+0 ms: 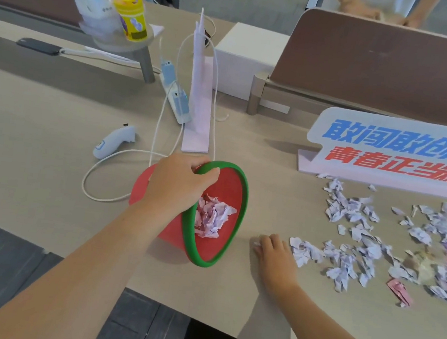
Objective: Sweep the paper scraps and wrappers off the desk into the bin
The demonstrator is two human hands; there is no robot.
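A person's left hand (180, 184) tipped a red bin (213, 215) with a green rim onto its side at the centre of the frame, fingers and thumb clamped over the upper rim, its mouth turned toward the litter at right. The right hand (273, 253) lay palm down on the desk (39, 150) just right of the bin, fingers together and lightly curled, touching the near edge of the scraps (353, 238); it gripped nothing that could be seen. One wad of crumpled paper (213, 216) already sat inside the bin. The scraps, far too many to count, spread across the right of the frame below one lettered sign (392, 154), with one pink wrapper (400, 291) at lower right and darker wrappers at the right edge, their number unclear. The paper looked feather-light, limp and apt to scatter, better raked with a flat palm than pinched. The bin seemed a light, stiff plastic, best steadied at its rim. One white controller (113, 140) lay at left, well apart.
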